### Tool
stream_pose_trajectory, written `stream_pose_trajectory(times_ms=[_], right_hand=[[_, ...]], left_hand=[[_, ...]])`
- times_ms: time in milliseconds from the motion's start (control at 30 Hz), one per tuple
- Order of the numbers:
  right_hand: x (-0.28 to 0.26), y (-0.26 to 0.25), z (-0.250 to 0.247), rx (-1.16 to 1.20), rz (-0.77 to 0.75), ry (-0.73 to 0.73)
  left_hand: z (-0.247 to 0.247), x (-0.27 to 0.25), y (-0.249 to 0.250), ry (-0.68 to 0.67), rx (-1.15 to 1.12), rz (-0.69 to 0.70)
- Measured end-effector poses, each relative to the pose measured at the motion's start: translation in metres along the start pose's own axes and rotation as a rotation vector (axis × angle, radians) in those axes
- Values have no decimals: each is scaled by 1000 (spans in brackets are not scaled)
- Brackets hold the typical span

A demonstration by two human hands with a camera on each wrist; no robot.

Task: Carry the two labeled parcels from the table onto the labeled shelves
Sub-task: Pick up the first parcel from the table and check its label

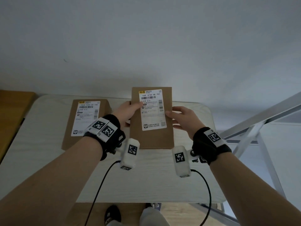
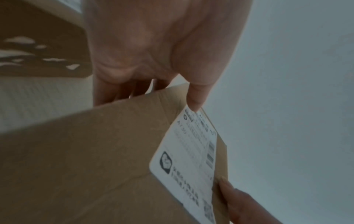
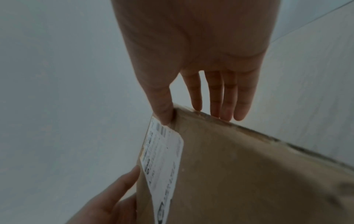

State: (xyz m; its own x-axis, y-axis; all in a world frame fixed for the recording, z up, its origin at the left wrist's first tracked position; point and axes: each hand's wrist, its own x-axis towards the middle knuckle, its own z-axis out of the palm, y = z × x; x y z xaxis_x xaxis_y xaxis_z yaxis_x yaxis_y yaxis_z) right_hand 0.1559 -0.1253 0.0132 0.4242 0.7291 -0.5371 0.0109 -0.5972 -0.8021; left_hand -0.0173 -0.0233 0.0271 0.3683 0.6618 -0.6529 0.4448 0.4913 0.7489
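Note:
Two brown cardboard parcels with white shipping labels are in the head view. The parcel marked A730 (image 1: 152, 137) is lifted off the table, label facing me. My left hand (image 1: 128, 111) grips its left edge, thumb on the label, fingers behind. My right hand (image 1: 179, 118) grips its right edge the same way. In the left wrist view, my left hand (image 2: 153, 60) pinches the A730 parcel (image 2: 86, 159). In the right wrist view, my right hand (image 3: 201, 60) holds the A730 parcel (image 3: 249, 174), thumb on the front. The other parcel (image 1: 68, 128), marked T045, lies flat at the left.
The pale table (image 1: 146, 176) stands against a plain wall. A grey metal shelf frame (image 1: 260, 126) stands to the right of the table. A wooden surface (image 1: 11, 115) borders the table on the left. My feet (image 1: 112, 214) show below the near edge.

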Motion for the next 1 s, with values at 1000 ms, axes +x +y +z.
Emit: stream_pose_trajectory(times_ms=[1000], right_hand=[[-150,-119,0,301,-447,-16]], left_hand=[[-72,-167,81,148,-211,567]])
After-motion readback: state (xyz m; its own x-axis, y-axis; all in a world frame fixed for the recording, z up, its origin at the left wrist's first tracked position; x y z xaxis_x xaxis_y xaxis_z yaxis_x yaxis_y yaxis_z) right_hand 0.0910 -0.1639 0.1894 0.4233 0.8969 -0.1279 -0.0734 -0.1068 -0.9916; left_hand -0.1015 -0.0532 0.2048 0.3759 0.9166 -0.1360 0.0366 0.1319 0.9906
